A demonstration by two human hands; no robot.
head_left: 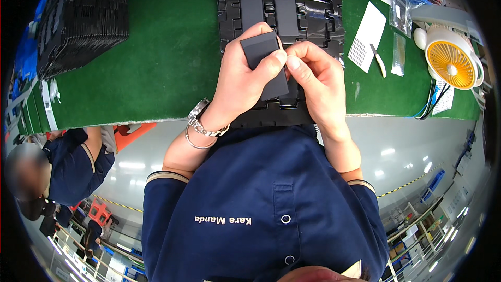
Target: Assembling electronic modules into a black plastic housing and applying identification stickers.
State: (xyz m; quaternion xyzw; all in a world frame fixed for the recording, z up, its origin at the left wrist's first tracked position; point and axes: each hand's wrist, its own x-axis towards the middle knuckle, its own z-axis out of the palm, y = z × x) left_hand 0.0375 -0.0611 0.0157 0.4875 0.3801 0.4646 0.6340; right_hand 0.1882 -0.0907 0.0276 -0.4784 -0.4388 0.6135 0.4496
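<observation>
A flat, dark grey rectangular panel (263, 62) with a smooth matte face is being held just above the near half of a black moulded tray (282, 8), tilted so that one corner is pointing away from the person. The left hand (242, 81) is wrapping around its left edge, its thumb lying across the face and its fingers (258, 28) curling over the far corner, so the fingers are pinching the panel. The right hand (318, 81) is meeting it at the right edge; its thumb and forefinger are pressing together at that edge, touching the left thumb tip, though whether they are gripping the panel itself or something thin on it cannot be told.

The tray is lying under both hands on the counter (172, 57), whose top is covered in a green, felt-like mat. It is glossy black plastic with ribbed walls and shallow rectangular pockets; two more grey panels (269, 10) are sitting side by side in its far pockets.

On the left wrist a metal link watch (197, 110) and a thin bangle (195, 143) are showing. Far left on the mat, a tall stack of black trays (83, 15) is standing. To the right of the tray, a white perforated card (368, 34) is lying flat, with a small pale-handled tool (379, 60) just beside it, and a clear plastic bag (402, 8) beyond. At the right end a small white fan with an orange grille (451, 62) is standing.
</observation>
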